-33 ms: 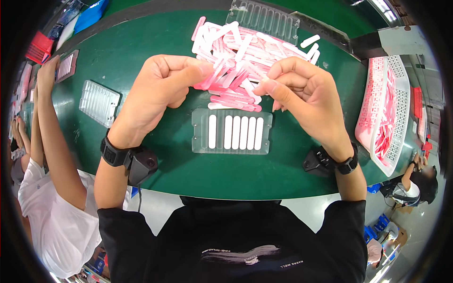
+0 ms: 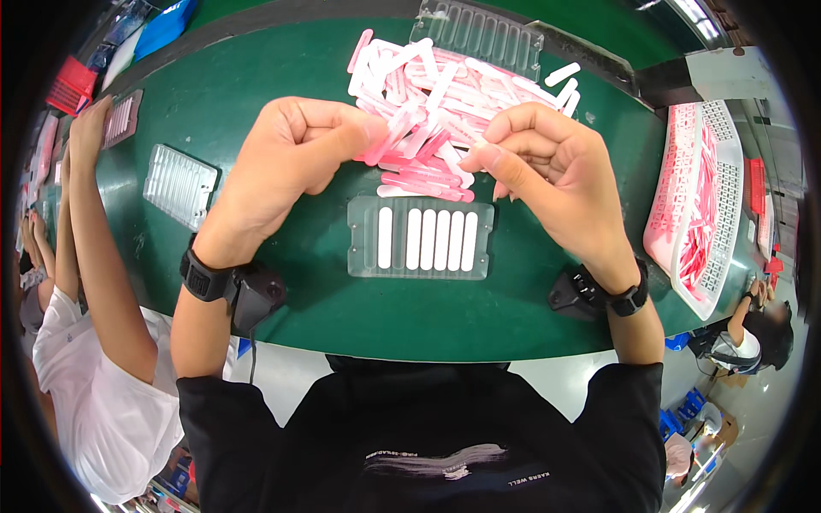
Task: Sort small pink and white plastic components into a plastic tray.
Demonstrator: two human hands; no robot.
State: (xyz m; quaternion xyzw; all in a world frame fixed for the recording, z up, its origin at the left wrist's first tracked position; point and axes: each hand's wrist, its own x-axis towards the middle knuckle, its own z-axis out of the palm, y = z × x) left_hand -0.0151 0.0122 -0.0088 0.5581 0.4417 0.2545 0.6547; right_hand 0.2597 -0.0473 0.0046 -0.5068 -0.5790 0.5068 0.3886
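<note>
My left hand [image 2: 312, 141] is closed, thumb against forefinger, on a few pink round-ended strips [image 2: 395, 137] that fan out from its fingertips. Across from it my right hand [image 2: 556, 167] makes a pinch, its other fingers curled; whatever sits between its fingertips is too small to make out. Both hands hover over the near side of a loose heap of pink and white strips [image 2: 410, 81]. Just below the heap lies a clear slotted tray [image 2: 362, 267]. Several white strips [image 2: 427, 239] lie side by side in its slots, with bare slots at the left.
Another clear tray [image 2: 483, 34] stands behind the heap, and one more [image 2: 178, 186] lies left of my left wrist. At the right is a white perforated basket [image 2: 727, 184] with pink strips inside. A co-worker's arm [image 2: 103, 231] reaches along the left side of the green table [image 2: 410, 325].
My left hand has shifted very slightly, and the pink strips at its fingertips have moved a little with it. My right hand looks the same.
</note>
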